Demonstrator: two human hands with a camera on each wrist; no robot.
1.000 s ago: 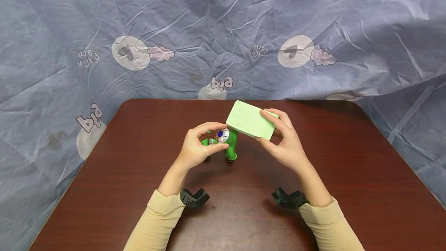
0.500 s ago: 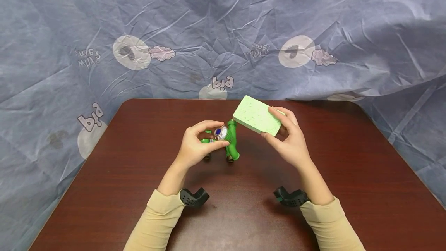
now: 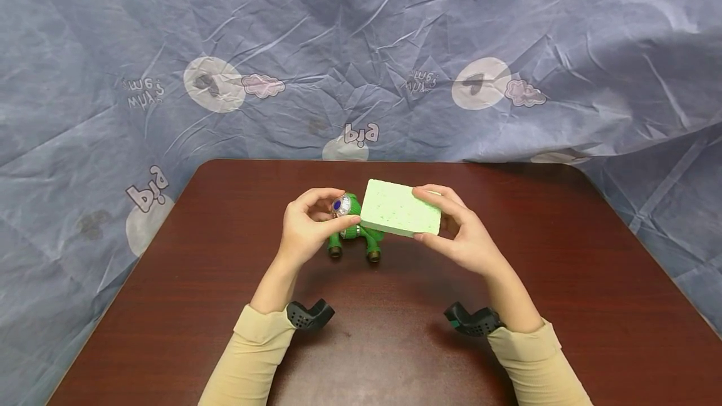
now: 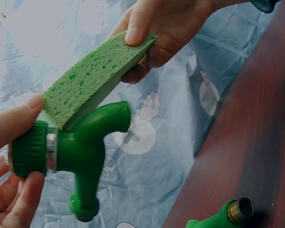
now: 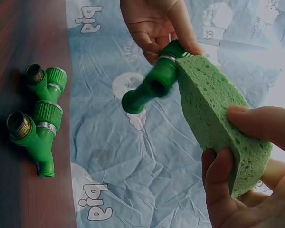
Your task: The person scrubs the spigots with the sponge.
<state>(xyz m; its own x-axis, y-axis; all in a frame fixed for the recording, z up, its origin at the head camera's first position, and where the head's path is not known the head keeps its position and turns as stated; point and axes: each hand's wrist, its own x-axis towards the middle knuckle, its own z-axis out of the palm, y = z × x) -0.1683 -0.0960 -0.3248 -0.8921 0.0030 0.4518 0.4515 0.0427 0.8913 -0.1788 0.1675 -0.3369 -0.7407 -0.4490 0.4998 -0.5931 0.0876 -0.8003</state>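
My left hand (image 3: 301, 224) holds a green plastic tap (image 4: 88, 152) above the table, thumb and fingers round its ribbed knob. A silvery cap with a blue centre (image 3: 337, 205) faces out at the knob's end. In my right hand (image 3: 465, 234) is a light green, porous sponge (image 3: 399, 207), pinched at its right end. The sponge's far end lies right at the tap's body beside the knob, close to the left fingers, in both wrist views. Part of the tap is hidden behind the sponge in the head view.
Two more green taps, a nearer one (image 5: 38, 137) and another one (image 5: 50, 83), lie side by side on the dark red-brown table (image 3: 507, 281), with brass threaded ends showing. A blue printed cloth (image 3: 316, 49) hangs behind the table's far edge.
The sponge first rose a little to the right, away from the tap, then came down and left against it. My left hand shifted slightly left and up, turning the tap.
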